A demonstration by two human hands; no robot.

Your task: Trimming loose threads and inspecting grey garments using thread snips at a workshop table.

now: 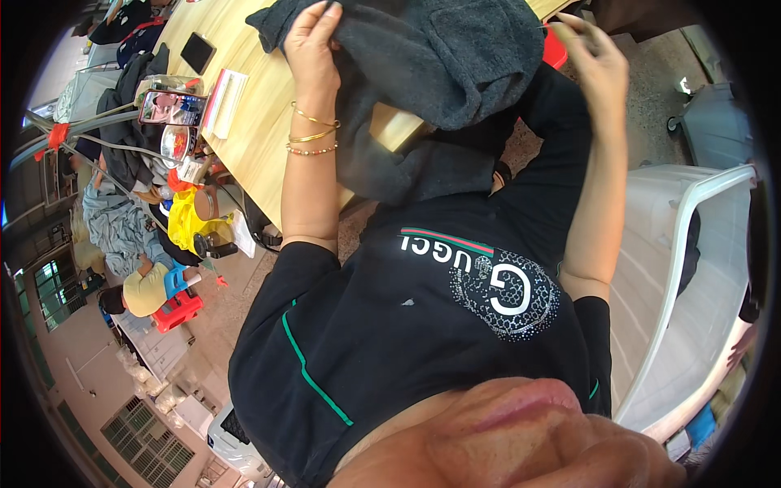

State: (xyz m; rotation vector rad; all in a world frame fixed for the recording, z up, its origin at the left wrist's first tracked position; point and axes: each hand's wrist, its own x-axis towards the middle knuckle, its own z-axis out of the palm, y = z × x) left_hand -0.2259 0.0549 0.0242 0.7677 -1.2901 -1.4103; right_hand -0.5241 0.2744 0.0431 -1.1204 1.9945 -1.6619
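A dark grey knitted garment (443, 61) hangs over the near edge of a light wooden table (252, 122). My left hand (313, 41) pinches its upper left edge; thin bangles and a bead bracelet circle that wrist. My right hand (598, 57) is raised at the garment's right side, fingers curled, and whether it grips the cloth I cannot tell. Part of the garment drapes down toward my black printed shirt (423, 325).
A black phone (198, 52) and a white flat box (224, 102) lie on the table's left part. Beyond the table's left edge are piled clothes, a yellow bag (185, 224), a seated person (146, 289) on a red stool. A white plastic chair (691, 268) stands at right.
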